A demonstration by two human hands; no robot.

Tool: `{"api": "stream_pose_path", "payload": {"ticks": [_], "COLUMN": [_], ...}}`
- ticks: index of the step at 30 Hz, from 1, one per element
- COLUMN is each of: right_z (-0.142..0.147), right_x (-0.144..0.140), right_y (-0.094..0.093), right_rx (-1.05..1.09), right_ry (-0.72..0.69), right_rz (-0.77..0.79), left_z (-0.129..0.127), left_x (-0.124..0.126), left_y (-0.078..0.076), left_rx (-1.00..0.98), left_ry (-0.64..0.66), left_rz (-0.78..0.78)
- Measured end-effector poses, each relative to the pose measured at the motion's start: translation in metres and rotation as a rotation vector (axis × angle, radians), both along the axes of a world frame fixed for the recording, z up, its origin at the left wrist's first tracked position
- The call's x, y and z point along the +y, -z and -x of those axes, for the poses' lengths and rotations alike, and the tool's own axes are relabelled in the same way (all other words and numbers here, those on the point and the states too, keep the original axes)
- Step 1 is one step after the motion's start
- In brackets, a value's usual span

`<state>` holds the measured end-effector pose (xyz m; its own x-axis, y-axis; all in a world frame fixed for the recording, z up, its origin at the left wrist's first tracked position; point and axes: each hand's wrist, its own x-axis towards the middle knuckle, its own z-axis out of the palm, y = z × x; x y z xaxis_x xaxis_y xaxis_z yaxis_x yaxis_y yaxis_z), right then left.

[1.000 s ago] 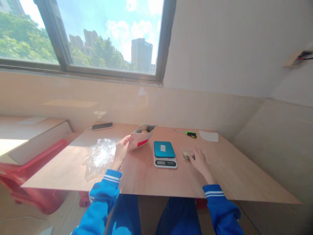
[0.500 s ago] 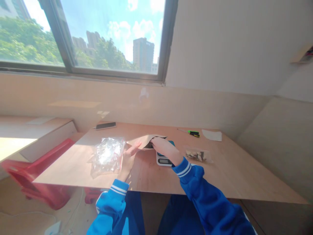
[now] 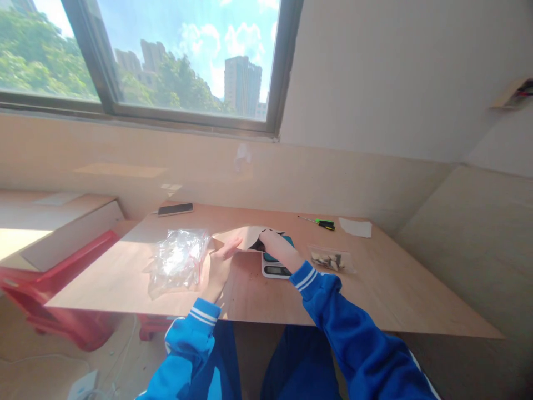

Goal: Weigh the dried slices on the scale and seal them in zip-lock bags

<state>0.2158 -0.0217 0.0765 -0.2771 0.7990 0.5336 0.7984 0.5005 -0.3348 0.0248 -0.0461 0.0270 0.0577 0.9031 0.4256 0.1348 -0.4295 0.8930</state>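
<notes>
A brown paper bag (image 3: pixel 241 238) lies on its side at the middle of the table, its dark mouth facing right. My left hand (image 3: pixel 220 264) holds the bag's near left side, fingers closed against the paper. My right hand (image 3: pixel 272 243) reaches into the mouth; its fingers are hidden inside, so whether they grasp anything does not show. Under my right wrist sits a white kitchen scale (image 3: pixel 275 270) with a teal top and a small display. Clear plastic bags (image 3: pixel 179 258) lie in a pile just left of my left hand.
To the right is a clear zip bag of pale and dark pieces (image 3: pixel 331 260). Farther back lie a green-black screwdriver (image 3: pixel 325 224), a white paper (image 3: pixel 355 227) and a phone (image 3: pixel 175 209). A red plastic stool (image 3: pixel 75 294) stands left of the table.
My right hand has gone slightly deeper into the paper bag's mouth. My left hand stays on the bag. The whole view has shifted a little.
</notes>
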Motion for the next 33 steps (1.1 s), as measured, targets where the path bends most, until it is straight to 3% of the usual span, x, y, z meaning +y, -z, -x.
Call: {"api": "stream_pose_path", "payload": {"ticks": [5, 10, 18, 23, 33], "right_z": [-0.005, -0.006, -0.009, -0.002, 0.01], "right_x": [-0.007, -0.018, -0.016, -0.017, -0.02], "right_y": [-0.026, -0.043, -0.044, -0.045, -0.037], "right_rx": [-0.072, -0.034, 0.37, 0.367, 0.309], "right_ry": [-0.122, -0.159, -0.194, -0.126, -0.148], "right_rz": [0.2, 0.264, 0.332, 0.305, 0.285], "left_z": [0.001, 0.003, 0.003, 0.001, -0.001], "left_x": [0.005, 0.008, 0.011, 0.01, 0.009], "left_y": [0.0, 0.001, -0.003, -0.005, 0.004], "left_rx": [0.02, 0.036, 0.027, 0.021, 0.016], "left_ry": [-0.069, -0.09, -0.096, -0.111, -0.144], "left_rz": [0.032, 0.044, 0.004, -0.006, 0.024]}}
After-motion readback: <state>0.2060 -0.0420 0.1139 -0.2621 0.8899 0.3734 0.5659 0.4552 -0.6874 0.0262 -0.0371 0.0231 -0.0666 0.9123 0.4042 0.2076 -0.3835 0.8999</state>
